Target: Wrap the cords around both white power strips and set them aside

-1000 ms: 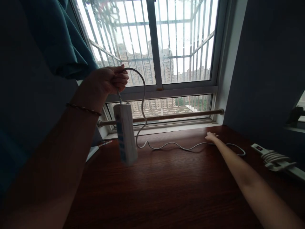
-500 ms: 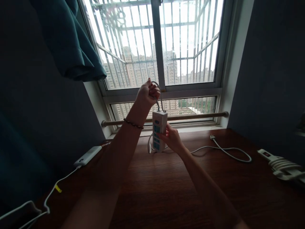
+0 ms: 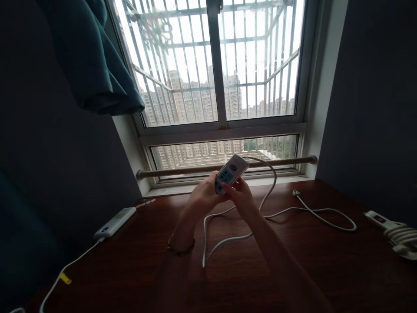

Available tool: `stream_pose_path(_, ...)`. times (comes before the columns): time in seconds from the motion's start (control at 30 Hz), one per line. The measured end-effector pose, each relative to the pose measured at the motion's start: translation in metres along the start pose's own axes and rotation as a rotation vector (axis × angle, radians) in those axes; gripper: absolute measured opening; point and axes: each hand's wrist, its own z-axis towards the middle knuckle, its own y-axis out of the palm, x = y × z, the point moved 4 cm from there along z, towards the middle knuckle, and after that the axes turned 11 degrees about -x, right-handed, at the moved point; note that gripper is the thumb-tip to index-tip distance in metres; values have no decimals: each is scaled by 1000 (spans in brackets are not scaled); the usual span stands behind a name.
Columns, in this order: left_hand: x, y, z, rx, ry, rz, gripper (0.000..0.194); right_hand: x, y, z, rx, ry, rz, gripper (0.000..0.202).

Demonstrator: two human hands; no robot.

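Gripping one white power strip (image 3: 232, 171) with two hands, above the worktop (image 3: 130, 274) and in front of the window (image 3: 260, 124). With left hand (image 3: 206, 192): closed on the strip's lower left part. With right hand (image 3: 241, 196): holding the near side, thumb by the blue outlets.

Counting power strips: two. One in the hands, plus a second power strip (image 3: 384, 221) at the worktop's right, with its cord wound around it. Counting plugs in sight: one plug (image 3: 296, 193), lying right of the hands, on the end of one light cord (image 3: 234, 238). At left: one white power bank (image 3: 114, 223), with one white cable (image 3: 73, 261) in its near end and one yellow tag (image 3: 65, 278) at that cable. Also in view: one bracelet (image 3: 181, 251) below the left hand, one horizontal rail (image 3: 179, 171) across the window, one teal curtain (image 3: 97, 74).

Compared with half a second ago: no longer hanging upright under the left hand. Now tilted, upper end leaning right. Moved from cord down to strip with the left hand. Seeing more cord now, arcing right off the upper end and bending on the worktop below. Same resting places for plug, power bank and second power strip.
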Motion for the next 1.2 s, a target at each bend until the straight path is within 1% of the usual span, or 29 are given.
stream_pose_path(0.03, -5, -1, -2, 11, -17, -5, 50, -3, 1, 0, -49, -1, -44, 43)
stream_pose_path(0.1, -16, -5, -6, 25, -17, -70, 49, -13, -2, -2, -140, 12, -229, 34)
stream_pose_path(0.13, -23, -8, -9, 32, -24, -106, 50, -20, -7, -3, -145, 19, -356, 31)
stream_pose_path(0.17, -30, -10, -11, 33, -40, -136, 52, -28, -13, -4, -105, 8, -482, 31)
stream_pose_path(0.2, -37, -12, -14, 29, -61, -162, 53, -36, -22, -5, -19, -29, -588, 32)
stream_pose_path(0.27, -47, -16, -18, 6, -107, -211, 53, -51, -39, -8, 236, -170, -765, 32)
stream_pose_path(0.3, -51, -18, -20, -7, -125, -240, 51, -53, -46, -10, 365, -239, -837, 29)
stream_pose_path(0.33, -53, -19, -21, -9, -139, -273, 49, -51, -53, -11, 472, -260, -898, 28)
stream_pose_path(0.37, -54, -21, -21, -3, -153, -312, 47, -43, -58, -10, 539, -227, -940, 34)
stream_pose_path(0.4, -55, -22, -20, 12, -168, -355, 45, -31, -62, -8, 562, -143, -962, 46)
stream_pose_path(0.43, -56, -22, -19, 38, -179, -407, 44, -15, -65, -6, 537, -10, -954, 58)
stream_pose_path(0.47, -57, -22, -17, 72, -185, -471, 44, 2, -65, -3, 484, 113, -925, 67)
stream_pose_path(0.5, -58, -21, -15, 106, -184, -548, 45, 19, -62, -2, 418, 220, -880, 72)
stream_pose_path(0.53, -59, -19, -12, 136, -179, -635, 46, 35, -58, -1, 344, 310, -820, 72)
stream_pose_path(0.6, -62, -14, -5, 197, -151, -794, 49, 59, -43, -2, 187, 445, -676, 63)
stream_pose_path(0.63, -63, -11, -2, 229, -136, -843, 50, 67, -34, -3, 107, 488, -606, 55)
stream_pose_path(0.7, -66, -7, 3, 290, -123, -871, 50, 72, -17, -4, -19, 503, -524, 42)
stream_pose_path(0.73, -67, -6, 4, 319, -124, -856, 50, 70, -11, -5, -51, 486, -528, 37)
stream_pose_path(0.8, -69, -5, 7, 364, -135, -807, 49, 58, -2, -7, -54, 409, -628, 32)
stream_pose_path(0.9, -74, -6, 8, 431, -169, -688, 49, 29, 5, -11, -18, 240, -871, 24)
stream_pose_path(0.97, -78, -6, 8, 438, -192, -597, 53, 7, 11, -14, -58, 136, -1075, 12)
stream_pose_path(1.03, -81, -5, 7, 397, -209, -455, 54, -15, 14, -17, -144, 20, -1304, 2)
stream_pose_path(1.07, -81, -5, 6, 359, -212, -350, 53, -25, 15, -18, -180, -39, -1370, 4)
stream_pose_path(1.13, -78, -3, 5, 267, -192, -98, 49, -46, 10, -20, -222, -126, -1360, 7)
stream_pose_path(1.2, -70, 0, 4, 163, -122, 120, 51, -63, 0, -22, -236, -190, -1252, 9)
